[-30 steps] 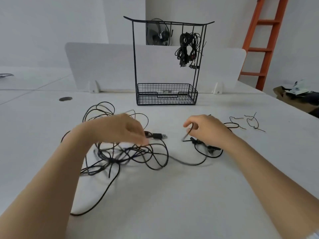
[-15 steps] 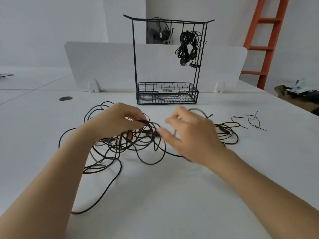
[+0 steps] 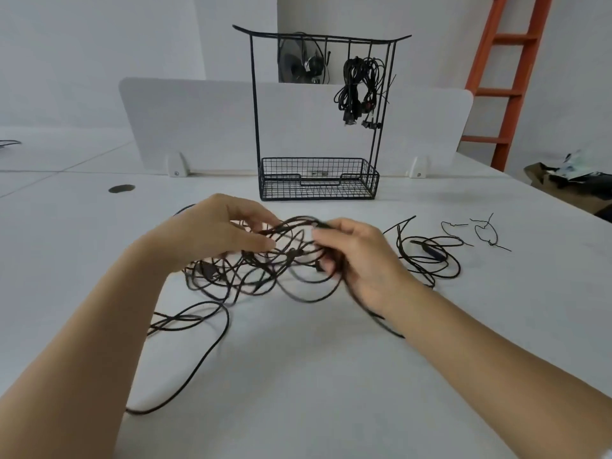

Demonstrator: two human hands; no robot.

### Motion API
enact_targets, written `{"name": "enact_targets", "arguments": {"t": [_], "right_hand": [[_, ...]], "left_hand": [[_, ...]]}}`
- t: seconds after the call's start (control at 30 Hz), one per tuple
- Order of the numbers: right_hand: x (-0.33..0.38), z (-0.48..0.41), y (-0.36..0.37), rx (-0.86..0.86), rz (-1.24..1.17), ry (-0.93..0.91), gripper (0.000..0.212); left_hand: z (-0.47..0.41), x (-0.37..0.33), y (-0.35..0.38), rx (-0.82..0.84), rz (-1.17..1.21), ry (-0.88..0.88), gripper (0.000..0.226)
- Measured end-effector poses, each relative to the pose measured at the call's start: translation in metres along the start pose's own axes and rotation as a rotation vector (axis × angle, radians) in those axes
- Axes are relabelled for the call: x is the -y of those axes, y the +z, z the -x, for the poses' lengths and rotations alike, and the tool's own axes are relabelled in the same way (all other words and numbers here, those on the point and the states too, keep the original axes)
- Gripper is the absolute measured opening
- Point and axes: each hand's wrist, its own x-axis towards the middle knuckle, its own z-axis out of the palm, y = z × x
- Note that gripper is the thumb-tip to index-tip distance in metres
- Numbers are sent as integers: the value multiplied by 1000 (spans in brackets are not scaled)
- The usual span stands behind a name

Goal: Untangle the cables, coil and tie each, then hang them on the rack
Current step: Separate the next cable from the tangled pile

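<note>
A tangle of thin black cables point(image 3: 251, 276) is lifted a little off the white table point(image 3: 298, 376) between my hands. My left hand point(image 3: 212, 233) holds loops at the tangle's left side with curled fingers. My right hand point(image 3: 354, 253) grips strands at its right side. One long strand trails toward the front left. A second loose black cable point(image 3: 430, 256) lies to the right of my right hand. The black wire rack point(image 3: 318, 111) stands behind, with two coiled cable bundles point(image 3: 359, 87) hanging from its right hooks.
Two bent wire ties point(image 3: 477, 231) lie on the table at the right. A white divider panel point(image 3: 198, 124) runs behind the rack. An orange ladder point(image 3: 506, 77) stands at the back right, and a brown bag point(image 3: 569, 187) sits at the right edge.
Both hands came together over the tangle and raised it. My right hand left the cable on the right and took hold of the tangle's strands.
</note>
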Motion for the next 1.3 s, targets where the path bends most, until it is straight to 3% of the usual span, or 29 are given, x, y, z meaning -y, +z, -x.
{"name": "enact_targets", "arguments": {"t": [0.03, 0.1, 0.17, 0.27, 0.33, 0.4, 0.43, 0.5, 0.57, 0.63, 0.7, 0.77, 0.83, 0.87, 0.97, 1.03, 1.1, 1.2, 1.3], "right_hand": [[4, -3, -5, -41, -97, 21, 23], [9, -8, -17, -75, -215, 81, 23], [10, -10, -28, -37, -217, 138, 14], [10, -11, -35, 191, -123, 189, 7], [10, -8, -39, 382, 26, 197, 15], [14, -4, -45, 542, 295, 198, 19], [17, -1, -49, 596, 463, 207, 20], [21, -1, -58, 591, 736, 231, 24], [24, -6, -70, 504, 662, 201, 26], [25, -12, -80, 452, 411, 134, 27], [23, -12, -79, 488, 335, 86, 20], [21, -10, -69, 531, 393, 42, 38], [19, -7, -63, 559, 462, 15, 54], [19, -7, -62, 576, 471, 11, 61], [23, -4, -59, 542, 498, 81, 81], [23, -1, -56, 436, 664, 115, 86], [18, 0, -50, 364, 928, 124, 86], [9, -5, -45, 319, 1246, 94, 71], [6, -10, -50, 238, 1503, 0, 39]], "left_hand": [[-1, 3, -5, -24, -11, -28, 15], [-4, 15, -15, -86, -22, -90, 36], [-7, 23, -20, -118, -140, -166, 39], [-14, 34, -19, -260, -406, -228, 25], [-18, 39, -18, -418, -481, -209, 20], [-19, 44, -26, -662, -356, -204, 16], [-19, 54, -37, -778, -184, -212, 16], [-12, 64, -57, -863, 377, -289, 15], [-3, 74, -73, -855, 791, -345, 21], [1, 72, -73, -843, 862, -380, 19], [1, 52, -58, -829, 799, -263, 19], [1, 23, -34, -729, 593, -1, 19], [2, 3, -1, -457, 331, 172, 19], [1, -1, 15, -281, 168, 186, 16], [-6, 11, 41, 83, -393, 32, 55], [-8, 16, 42, 21, -469, 45, 34], [-10, 17, 35, -130, -322, 70, 16], [-11, 18, 27, -249, -16, 44, 27], [-10, 20, 23, -276, 145, 1, 34]]}}
